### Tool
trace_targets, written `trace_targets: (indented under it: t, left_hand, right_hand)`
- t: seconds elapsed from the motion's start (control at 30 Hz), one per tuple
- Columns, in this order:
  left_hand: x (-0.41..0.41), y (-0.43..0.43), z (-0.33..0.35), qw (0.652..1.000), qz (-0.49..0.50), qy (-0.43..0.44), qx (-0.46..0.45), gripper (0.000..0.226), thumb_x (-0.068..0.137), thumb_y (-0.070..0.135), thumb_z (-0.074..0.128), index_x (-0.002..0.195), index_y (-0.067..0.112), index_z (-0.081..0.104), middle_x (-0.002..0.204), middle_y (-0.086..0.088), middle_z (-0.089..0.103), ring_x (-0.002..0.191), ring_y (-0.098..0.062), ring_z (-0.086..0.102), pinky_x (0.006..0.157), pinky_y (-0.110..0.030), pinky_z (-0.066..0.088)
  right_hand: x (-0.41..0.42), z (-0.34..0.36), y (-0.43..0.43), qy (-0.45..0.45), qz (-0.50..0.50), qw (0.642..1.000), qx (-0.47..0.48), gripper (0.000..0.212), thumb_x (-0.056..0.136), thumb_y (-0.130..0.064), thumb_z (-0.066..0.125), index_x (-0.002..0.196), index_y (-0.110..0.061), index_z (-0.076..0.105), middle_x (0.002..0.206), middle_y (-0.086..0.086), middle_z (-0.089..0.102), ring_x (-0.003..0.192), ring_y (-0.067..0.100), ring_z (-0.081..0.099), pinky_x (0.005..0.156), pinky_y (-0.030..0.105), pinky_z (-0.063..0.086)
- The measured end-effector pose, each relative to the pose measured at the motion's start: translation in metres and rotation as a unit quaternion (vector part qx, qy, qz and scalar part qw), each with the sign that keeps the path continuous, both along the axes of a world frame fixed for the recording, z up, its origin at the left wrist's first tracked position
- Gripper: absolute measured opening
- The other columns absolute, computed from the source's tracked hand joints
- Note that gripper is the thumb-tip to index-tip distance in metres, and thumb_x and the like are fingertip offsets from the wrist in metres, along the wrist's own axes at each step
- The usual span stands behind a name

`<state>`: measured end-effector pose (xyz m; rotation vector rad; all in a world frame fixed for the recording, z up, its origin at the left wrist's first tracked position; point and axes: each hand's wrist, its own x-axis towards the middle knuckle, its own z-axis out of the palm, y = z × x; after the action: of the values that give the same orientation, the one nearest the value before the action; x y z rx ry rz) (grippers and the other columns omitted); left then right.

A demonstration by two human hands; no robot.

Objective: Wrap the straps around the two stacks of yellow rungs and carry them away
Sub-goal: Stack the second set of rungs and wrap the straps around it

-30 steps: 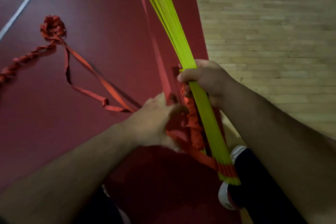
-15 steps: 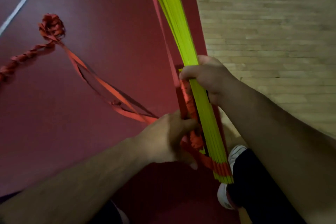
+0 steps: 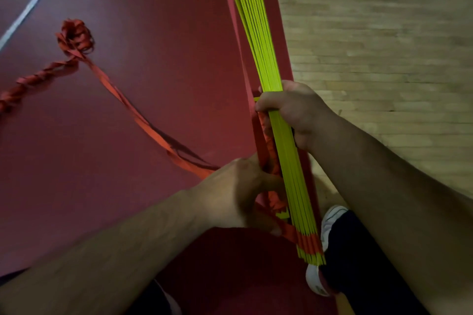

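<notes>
At centre right, the right grip is closed round the stack of yellow rungs about midway along its length, fingers curled over the top edge. Below and to the left, the left grip is curled against the stack's left side, where it holds the red strap against bunched strap windings. The stack runs on edge from the upper frame border down to a white shoe, with red bands crossing the rungs near the lower end. From the left grip the strap trails up and left across the red floor to a loose coil, beyond which a twisted length reaches the left border. White lines mark the red floor at upper left. Wooden flooring lies to the right of the stack.
</notes>
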<state>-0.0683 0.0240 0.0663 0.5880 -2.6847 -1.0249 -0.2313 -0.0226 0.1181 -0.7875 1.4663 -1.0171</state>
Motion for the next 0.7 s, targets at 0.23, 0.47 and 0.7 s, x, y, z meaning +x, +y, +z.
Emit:
trace_targets:
  t: [0.23,0.47,0.7]
  left_hand:
    - [-0.005,0.0,-0.003,1.0,0.0,-0.013,-0.028,0.016,0.077,0.043,0.08,0.08,0.028,0.076,0.089,0.009,0.061,0.082,-0.01,0.055,0.068,-0.035,0.051]
    - [-0.005,0.006,-0.002,0.998,0.019,0.051,-0.012,0.023,0.08,0.043,0.08,0.089,0.022,0.076,0.104,0.008,0.061,0.092,-0.011,0.061,0.076,-0.03,0.052]
    - [0.002,-0.006,0.0,0.994,0.087,0.065,-0.02,0.042,0.073,0.051,0.081,0.104,0.024,0.072,0.098,0.029,0.035,0.086,0.013,0.041,0.074,-0.004,0.033]
  right_hand:
    - [0.005,-0.003,0.002,0.01,0.001,1.0,0.0,0.025,0.077,0.004,0.066,0.1,-0.005,0.064,0.075,0.014,0.057,0.05,0.019,0.051,0.048,0.029,0.044]
    - [-0.001,-0.002,-0.003,-0.013,-0.007,1.0,-0.012,0.024,0.076,0.004,0.067,0.095,-0.009,0.062,0.075,0.014,0.056,0.052,0.021,0.051,0.051,0.033,0.047]
    - [-0.016,0.006,-0.014,-0.031,-0.036,0.998,-0.046,0.021,0.077,0.0,0.067,0.094,-0.011,0.059,0.068,0.006,0.051,0.052,0.019,0.051,0.049,0.03,0.046]
